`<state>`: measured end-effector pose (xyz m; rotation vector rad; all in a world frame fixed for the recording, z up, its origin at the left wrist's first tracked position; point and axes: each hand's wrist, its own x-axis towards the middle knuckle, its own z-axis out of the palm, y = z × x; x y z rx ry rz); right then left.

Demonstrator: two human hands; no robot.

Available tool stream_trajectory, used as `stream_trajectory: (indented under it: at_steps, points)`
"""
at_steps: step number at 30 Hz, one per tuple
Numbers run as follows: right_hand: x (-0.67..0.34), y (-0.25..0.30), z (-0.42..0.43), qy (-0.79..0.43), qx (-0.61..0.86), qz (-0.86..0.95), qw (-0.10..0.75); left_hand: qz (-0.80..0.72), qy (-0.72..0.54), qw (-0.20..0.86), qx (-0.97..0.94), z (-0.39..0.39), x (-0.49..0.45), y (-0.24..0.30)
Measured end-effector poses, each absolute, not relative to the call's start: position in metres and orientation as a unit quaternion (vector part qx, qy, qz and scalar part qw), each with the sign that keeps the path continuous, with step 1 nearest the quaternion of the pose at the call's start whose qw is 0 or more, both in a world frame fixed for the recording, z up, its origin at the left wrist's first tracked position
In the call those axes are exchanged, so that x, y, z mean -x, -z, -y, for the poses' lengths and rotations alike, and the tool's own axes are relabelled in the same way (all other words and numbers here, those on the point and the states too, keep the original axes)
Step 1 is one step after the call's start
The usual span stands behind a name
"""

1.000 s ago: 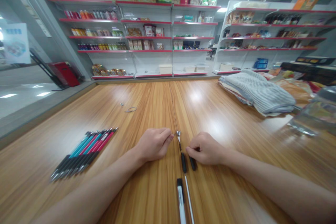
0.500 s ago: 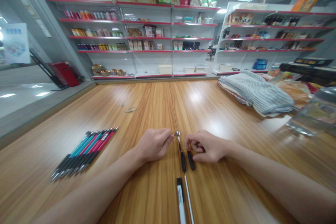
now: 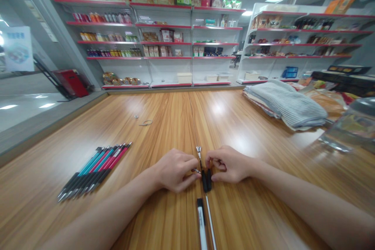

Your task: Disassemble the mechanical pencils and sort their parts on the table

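My left hand lies on the table with thumb and fingers pinched around a small silver part, just left of a column of pen parts. Opposite it, my right hand is closed, its thumb and forefinger on a short black pen grip. That grip stands side by side with another black pen grip. Above these lie small silver tips. Below, towards me, are a white pen barrel with a black end and a thin white refill.
Several teal, red and black pens lie in a row at left. A silver ring and a tiny metal piece sit farther back. Folded striped cloth and a clear jar stand at right. Stocked shelves rise behind the table.
My left hand has moved slightly towards me, its fingertips now beside the black grips. The right-hand black grip has shifted left and straightened, now close against the other one.
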<state>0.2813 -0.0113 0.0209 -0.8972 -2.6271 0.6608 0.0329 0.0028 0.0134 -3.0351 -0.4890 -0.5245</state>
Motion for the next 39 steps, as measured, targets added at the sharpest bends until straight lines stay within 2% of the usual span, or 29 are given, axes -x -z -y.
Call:
stream_trajectory:
  at_steps: [39]
  points:
    - [-0.2788,-0.014,0.0122,-0.21,0.307,0.912,0.172,0.133,0.148,0.022,0.98,-0.0034,-0.0343,-0.0117]
